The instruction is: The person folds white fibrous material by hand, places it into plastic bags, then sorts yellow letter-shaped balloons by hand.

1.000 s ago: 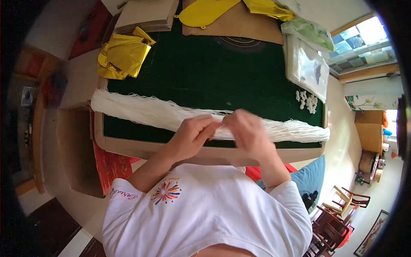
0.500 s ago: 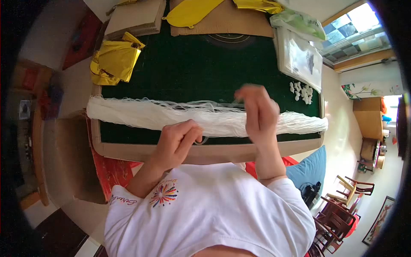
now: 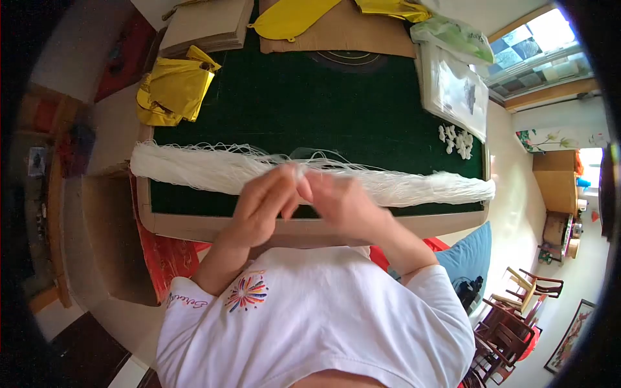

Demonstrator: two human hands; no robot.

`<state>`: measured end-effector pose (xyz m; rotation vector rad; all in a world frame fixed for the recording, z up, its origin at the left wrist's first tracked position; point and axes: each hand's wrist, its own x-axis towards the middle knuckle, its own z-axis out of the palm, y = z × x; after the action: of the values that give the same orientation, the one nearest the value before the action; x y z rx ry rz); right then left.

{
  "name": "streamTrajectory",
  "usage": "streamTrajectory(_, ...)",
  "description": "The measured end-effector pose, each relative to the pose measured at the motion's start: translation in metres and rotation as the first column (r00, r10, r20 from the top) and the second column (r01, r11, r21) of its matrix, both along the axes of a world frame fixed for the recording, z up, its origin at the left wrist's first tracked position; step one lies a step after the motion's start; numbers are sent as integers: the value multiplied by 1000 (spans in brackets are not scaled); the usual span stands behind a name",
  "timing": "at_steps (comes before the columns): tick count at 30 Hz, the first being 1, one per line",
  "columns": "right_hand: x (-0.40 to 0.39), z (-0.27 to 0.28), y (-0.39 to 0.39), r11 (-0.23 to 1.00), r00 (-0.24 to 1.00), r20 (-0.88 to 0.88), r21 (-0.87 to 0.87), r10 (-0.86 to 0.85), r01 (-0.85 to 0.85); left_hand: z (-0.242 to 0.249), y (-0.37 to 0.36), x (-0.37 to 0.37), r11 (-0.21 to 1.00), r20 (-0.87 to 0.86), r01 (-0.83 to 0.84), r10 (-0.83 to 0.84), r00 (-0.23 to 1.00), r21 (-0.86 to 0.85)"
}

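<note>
A long bundle of white strings (image 3: 200, 169) lies across the near part of the green table top, with loose strands arching up behind it. In front of the bundle's middle, my left hand (image 3: 266, 199) is closed in a pinch, a small whitish bit showing at its fingertips. My right hand (image 3: 339, 199) meets it from the right, fingertips against the left ones; motion blurs its fingers. What lies between the two hands is too small to make out.
Folded yellow foil (image 3: 176, 87) lies at the left, beside stacked boards (image 3: 206, 29). A flat yellow foil piece (image 3: 294, 18) rests on cardboard (image 3: 362, 35) at the back. At the right are clear plastic bags (image 3: 456, 90) and small white pieces (image 3: 457, 142).
My right hand has moved left and down from above the bundle to my left hand. My left hand has risen slightly. The strands behind the bundle have shifted.
</note>
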<state>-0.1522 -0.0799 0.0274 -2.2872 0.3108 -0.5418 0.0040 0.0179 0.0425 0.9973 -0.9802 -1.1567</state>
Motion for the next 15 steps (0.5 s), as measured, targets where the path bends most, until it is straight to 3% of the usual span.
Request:
streamTrajectory(1, -3, 4, 3, 992, 990, -64, 14, 123, -122, -2, -6, 1, 995, 234, -95, 98, 967, -27)
streamTrajectory(2, -5, 6, -1, 992, 990, -63, 16, 128, -127, -5, -10, 1, 981, 452, -179, 193, 871, -74)
streamTrajectory(3, -8, 7, -9, 996, 997, 61, -71, 48, -44, -5, -9, 1, 993, 554, -86, 116, 825, -80)
streamTrajectory(4, -8, 10, -16, 988, 982, 189, -146, -25, 53, 2, -1, 2, 991, 397, 104, -128, 909, 80)
streamTrajectory(5, -6, 16, -22, 986, 989, 142, -150, -49, 71, 13, 5, 2, 928, 192, 315, -353, 916, 200)
streamTrajectory(6, -5, 11, -18, 986, 989, 141, -150, -52, 73, 12, 10, 4, 908, -58, 372, -368, 928, 194)
streamTrajectory(8, 0, -4, -2, 995, 994, 89, -86, 66, -58, -9, 3, 1, 993, -162, -39, 21, 987, -110)
streamTrajectory(9, -1, -1, 6, 984, 987, 18, -82, 158, -156, -3, -5, 8, 984, 199, -157, 172, 965, -87)
streamTrajectory(10, -2, 4, 4, 984, 987, 18, -81, 159, -157, -10, -7, 10, 990, 412, -110, 137, 901, -88)
streamTrajectory(11, -4, 10, -3, 985, 979, 134, -99, 156, -143, -18, -7, 11, 995, 604, -63, 98, 791, -79)
streamTrajectory(12, -5, 17, -12, 985, 957, 247, -117, 152, -126, -12, 2, 13, 977, 530, 207, -201, 824, 49)
streamTrajectory(13, -4, 20, -26, 983, 990, 143, -185, 3, 23, -13, 6, 14, 976, 526, 212, -206, 825, 49)
streamTrajectory(14, -2, 12, -22, 986, 995, 84, -161, 49, -35, -14, 11, 15, 979, 148, 201, -197, 969, -15)
streamTrajectory(15, 2, 0, -16, 986, 995, 27, -138, 98, -94, -14, 12, 16, 984, -255, 162, -175, 951, -71)
